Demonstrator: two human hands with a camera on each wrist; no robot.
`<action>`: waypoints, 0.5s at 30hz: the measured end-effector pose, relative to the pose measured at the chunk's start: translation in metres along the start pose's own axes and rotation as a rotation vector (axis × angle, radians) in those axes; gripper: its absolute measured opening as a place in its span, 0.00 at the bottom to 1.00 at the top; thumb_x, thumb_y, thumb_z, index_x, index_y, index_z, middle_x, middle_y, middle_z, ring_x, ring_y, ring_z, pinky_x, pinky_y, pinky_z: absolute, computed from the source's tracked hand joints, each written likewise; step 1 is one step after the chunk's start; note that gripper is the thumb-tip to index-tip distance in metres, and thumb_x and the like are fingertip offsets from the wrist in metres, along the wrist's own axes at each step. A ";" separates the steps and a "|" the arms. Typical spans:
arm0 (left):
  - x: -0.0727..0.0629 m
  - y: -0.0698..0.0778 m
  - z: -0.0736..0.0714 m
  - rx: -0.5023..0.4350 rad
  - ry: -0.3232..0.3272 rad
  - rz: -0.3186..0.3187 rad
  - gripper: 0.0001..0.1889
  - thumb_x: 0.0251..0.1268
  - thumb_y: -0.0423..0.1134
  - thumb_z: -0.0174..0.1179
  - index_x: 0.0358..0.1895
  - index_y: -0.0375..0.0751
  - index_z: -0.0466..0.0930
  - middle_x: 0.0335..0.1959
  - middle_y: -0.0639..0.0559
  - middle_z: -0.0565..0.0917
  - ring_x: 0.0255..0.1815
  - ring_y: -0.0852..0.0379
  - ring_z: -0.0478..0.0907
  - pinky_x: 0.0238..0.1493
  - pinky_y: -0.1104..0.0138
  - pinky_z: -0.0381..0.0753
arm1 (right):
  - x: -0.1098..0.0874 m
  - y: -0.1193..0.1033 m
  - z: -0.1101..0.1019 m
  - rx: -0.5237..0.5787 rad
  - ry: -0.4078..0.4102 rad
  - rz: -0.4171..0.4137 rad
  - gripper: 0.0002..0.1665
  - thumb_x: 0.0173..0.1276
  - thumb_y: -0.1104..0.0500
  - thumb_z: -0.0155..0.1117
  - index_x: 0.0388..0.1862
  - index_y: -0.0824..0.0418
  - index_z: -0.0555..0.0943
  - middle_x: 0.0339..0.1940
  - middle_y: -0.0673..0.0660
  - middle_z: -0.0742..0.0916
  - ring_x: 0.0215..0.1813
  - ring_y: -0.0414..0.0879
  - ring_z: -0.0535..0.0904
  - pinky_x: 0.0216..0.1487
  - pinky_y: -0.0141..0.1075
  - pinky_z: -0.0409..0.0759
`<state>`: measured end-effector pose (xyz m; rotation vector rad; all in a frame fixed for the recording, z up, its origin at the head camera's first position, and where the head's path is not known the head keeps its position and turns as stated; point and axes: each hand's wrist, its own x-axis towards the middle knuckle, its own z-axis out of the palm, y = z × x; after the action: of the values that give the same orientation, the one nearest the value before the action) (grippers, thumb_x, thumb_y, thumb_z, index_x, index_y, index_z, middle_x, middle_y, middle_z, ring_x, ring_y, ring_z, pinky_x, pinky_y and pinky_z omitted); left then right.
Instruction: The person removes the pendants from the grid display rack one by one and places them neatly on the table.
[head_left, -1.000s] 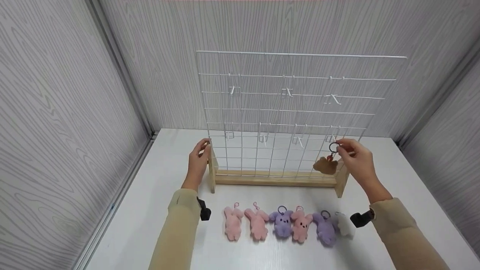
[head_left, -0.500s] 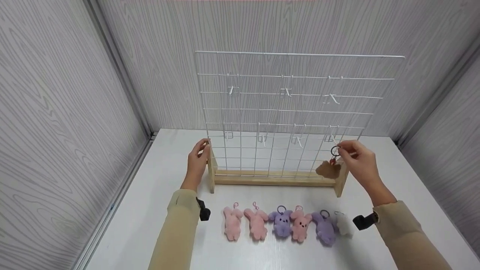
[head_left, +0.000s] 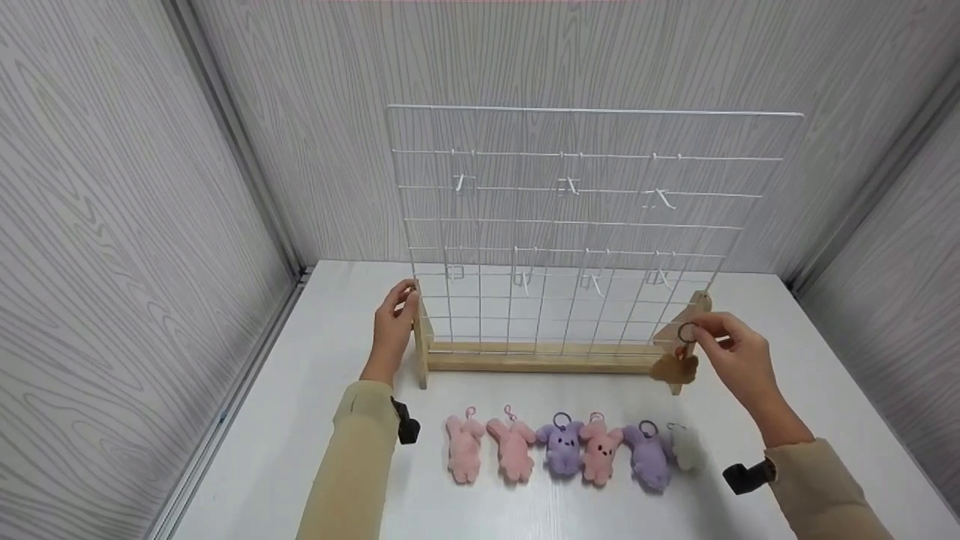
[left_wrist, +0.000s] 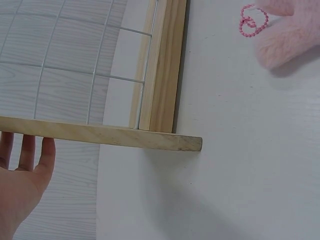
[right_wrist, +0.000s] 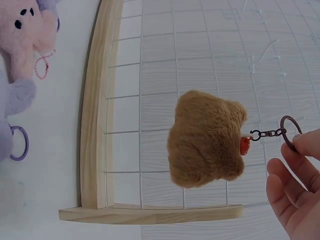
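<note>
In the head view my right hand (head_left: 739, 360) pinches the metal ring of a brown plush keychain (head_left: 675, 367) between thumb and finger. The plush (right_wrist: 206, 139) dangles from a short chain with a small red bead, in front of the rack's right end. My left hand (head_left: 394, 322) touches the outer face of the rack's left wooden side; in the left wrist view the fingertips (left_wrist: 48, 145) lie against that wooden side (left_wrist: 125, 136). The white wire grid rack (head_left: 555, 221) stands upright on its wooden base (head_left: 547, 361). Several white hooks (head_left: 596, 283) are fixed on it in two rows.
A row of plush keychains lies on the white table (head_left: 315, 450) before the rack: pink ones (head_left: 463, 450), purple ones (head_left: 564, 450) and a white one (head_left: 685, 448) at the right end. Grey wood-patterned panels (head_left: 300, 127) enclose the back and sides.
My right hand has moved down and to the right with the brown plush keychain, away from the lower right hook. My left hand stays at the rack's left side.
</note>
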<state>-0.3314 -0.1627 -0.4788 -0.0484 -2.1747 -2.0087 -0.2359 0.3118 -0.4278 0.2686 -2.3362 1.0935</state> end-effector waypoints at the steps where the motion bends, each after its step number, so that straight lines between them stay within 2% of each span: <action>1: 0.000 -0.001 0.000 0.001 -0.001 -0.003 0.22 0.70 0.51 0.48 0.65 0.52 0.67 0.60 0.46 0.67 0.56 0.50 0.69 0.51 0.56 0.74 | -0.004 0.002 -0.001 -0.007 0.002 0.004 0.05 0.65 0.63 0.62 0.39 0.61 0.82 0.33 0.54 0.84 0.35 0.33 0.75 0.34 0.20 0.70; 4: -0.001 -0.002 -0.001 0.004 0.005 -0.006 0.21 0.70 0.50 0.49 0.64 0.52 0.67 0.60 0.46 0.67 0.55 0.50 0.69 0.50 0.56 0.75 | -0.015 0.007 -0.004 -0.019 0.005 0.020 0.05 0.65 0.63 0.62 0.39 0.62 0.82 0.33 0.54 0.84 0.35 0.32 0.75 0.34 0.20 0.70; 9: -0.010 0.017 0.000 -0.006 -0.016 -0.026 0.21 0.73 0.44 0.47 0.66 0.46 0.65 0.61 0.42 0.66 0.57 0.47 0.68 0.52 0.54 0.73 | -0.032 0.015 -0.013 -0.050 0.007 0.044 0.05 0.64 0.65 0.62 0.39 0.63 0.82 0.33 0.56 0.84 0.34 0.31 0.76 0.34 0.18 0.71; 11: -0.010 0.020 -0.001 -0.026 -0.031 -0.035 0.21 0.73 0.43 0.46 0.66 0.45 0.64 0.62 0.41 0.65 0.58 0.45 0.67 0.54 0.53 0.72 | -0.039 0.018 -0.018 -0.060 0.008 0.060 0.05 0.64 0.65 0.63 0.39 0.63 0.82 0.33 0.57 0.84 0.34 0.30 0.75 0.33 0.18 0.70; 15: -0.001 0.006 -0.001 -0.045 -0.025 -0.032 0.21 0.72 0.46 0.48 0.66 0.49 0.66 0.62 0.43 0.65 0.57 0.47 0.68 0.53 0.53 0.72 | -0.053 0.025 -0.027 -0.080 0.005 0.090 0.06 0.63 0.66 0.63 0.39 0.62 0.82 0.33 0.53 0.84 0.34 0.30 0.75 0.33 0.18 0.71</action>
<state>-0.3295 -0.1627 -0.4733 -0.0452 -2.1588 -2.0853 -0.1911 0.3464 -0.4589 0.1320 -2.4019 1.0383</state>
